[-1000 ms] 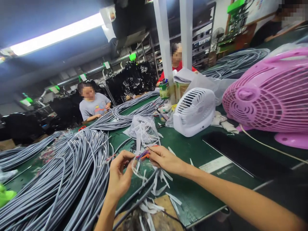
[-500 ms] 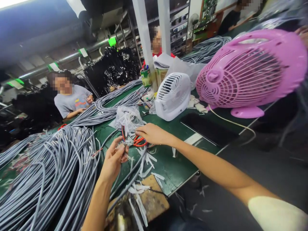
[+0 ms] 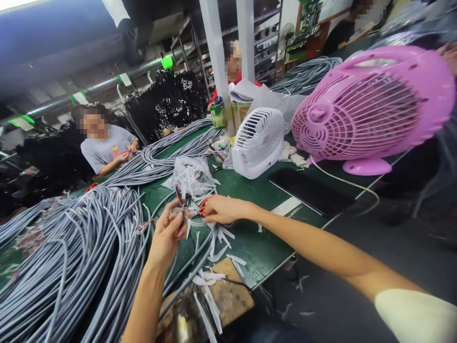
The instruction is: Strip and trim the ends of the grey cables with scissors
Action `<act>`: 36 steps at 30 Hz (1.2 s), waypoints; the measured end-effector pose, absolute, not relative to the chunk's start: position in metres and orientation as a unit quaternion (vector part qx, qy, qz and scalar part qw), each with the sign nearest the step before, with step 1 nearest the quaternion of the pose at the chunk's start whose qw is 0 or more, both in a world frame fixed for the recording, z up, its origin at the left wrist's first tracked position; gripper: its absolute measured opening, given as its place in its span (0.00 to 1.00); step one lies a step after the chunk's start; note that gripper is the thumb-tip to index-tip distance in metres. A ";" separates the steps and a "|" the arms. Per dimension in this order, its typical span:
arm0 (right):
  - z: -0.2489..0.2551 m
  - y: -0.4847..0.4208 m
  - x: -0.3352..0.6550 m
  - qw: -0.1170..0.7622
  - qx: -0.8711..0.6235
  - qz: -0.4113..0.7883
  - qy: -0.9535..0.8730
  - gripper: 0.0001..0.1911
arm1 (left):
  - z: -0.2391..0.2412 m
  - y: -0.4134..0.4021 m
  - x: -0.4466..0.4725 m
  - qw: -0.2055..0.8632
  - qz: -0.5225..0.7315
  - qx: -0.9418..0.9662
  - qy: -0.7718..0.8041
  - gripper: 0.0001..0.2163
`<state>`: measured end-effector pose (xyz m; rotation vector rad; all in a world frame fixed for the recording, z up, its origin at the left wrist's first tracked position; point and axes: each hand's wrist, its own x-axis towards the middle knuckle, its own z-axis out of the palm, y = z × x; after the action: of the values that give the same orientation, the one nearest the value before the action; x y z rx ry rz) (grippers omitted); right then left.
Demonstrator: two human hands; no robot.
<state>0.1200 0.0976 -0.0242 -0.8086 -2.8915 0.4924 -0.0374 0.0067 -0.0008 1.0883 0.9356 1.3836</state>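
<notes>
My left hand (image 3: 170,225) is closed around the stripped end of a grey cable, with thin coloured wires (image 3: 179,194) sticking up past the fingers. My right hand (image 3: 222,209) grips red-handled scissors (image 3: 203,206), their blades pointing left at the cable end, close to the left fingertips. Whether the blades touch the strands is too small to tell. White paper strips (image 3: 218,247) lie on the green table below the hands. Just behind them rests a clear plastic bag (image 3: 193,175) of white strips.
Large coils of grey cable (image 3: 89,238) cover the left side. A white fan (image 3: 259,143), a pink fan (image 3: 360,109) and a dark flat tablet-like object (image 3: 314,191) stand or lie to the right. A wooden block (image 3: 232,290) is at the near edge. A co-worker (image 3: 107,143) sits across the table.
My right hand has lowered and closed round the scissors' handles, bringing the blades to the cable end. The left hand still holds the cable, its wires now leaning slightly left.
</notes>
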 end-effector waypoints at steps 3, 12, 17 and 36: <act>-0.038 0.106 0.111 0.089 -0.322 0.135 -0.933 0.13 | -0.004 0.005 -0.038 0.523 0.580 0.486 0.391 0.11; -0.029 0.116 0.119 0.206 -0.426 0.112 -0.874 0.06 | 0.000 -0.002 -0.045 0.207 0.623 0.673 0.341 0.08; -0.009 0.089 0.124 0.392 -0.280 0.209 -0.851 0.01 | 0.004 -0.011 -0.046 0.092 0.596 0.714 0.356 0.08; -0.010 0.073 0.126 0.388 -0.126 0.307 -0.860 0.15 | 0.013 -0.015 -0.038 -0.057 0.489 0.775 0.396 0.15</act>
<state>0.1256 0.0732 -0.0097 -0.3198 -2.1880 0.7811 -0.0381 -0.0146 0.0129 2.5278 1.2919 1.5937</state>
